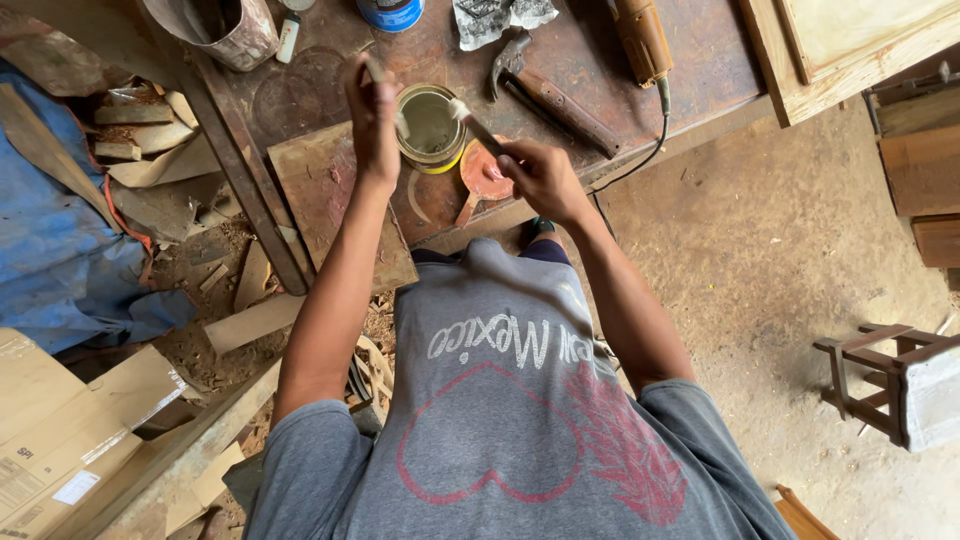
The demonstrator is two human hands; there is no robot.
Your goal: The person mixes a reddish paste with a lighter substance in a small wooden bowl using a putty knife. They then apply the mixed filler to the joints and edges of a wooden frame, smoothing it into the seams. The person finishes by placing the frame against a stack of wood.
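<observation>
The thing in the left hand [372, 110] is thin and hard to make out. Its fingers [362, 82] are curled shut on that small stick. The open tin can [430, 128] sits on the brown surface [590, 60], just beside those fingers and between both hands. The right hand [540, 178] pinches a brush [468, 116] whose tip is over the can. Both arms reach forward.

Wearing grey short-sleeve tee, sleeves ending above elbows, forearms showing bare. Carrying big red heart outline across front, w/ red feathery wing shape filling one side. Showing pale lettering above heart, faded & cracking. Fabric looking soft, creasing a bit round shoulders. Left hand [372, 120] & right hand [541, 178] going bare — wearing no gloves.
</observation>
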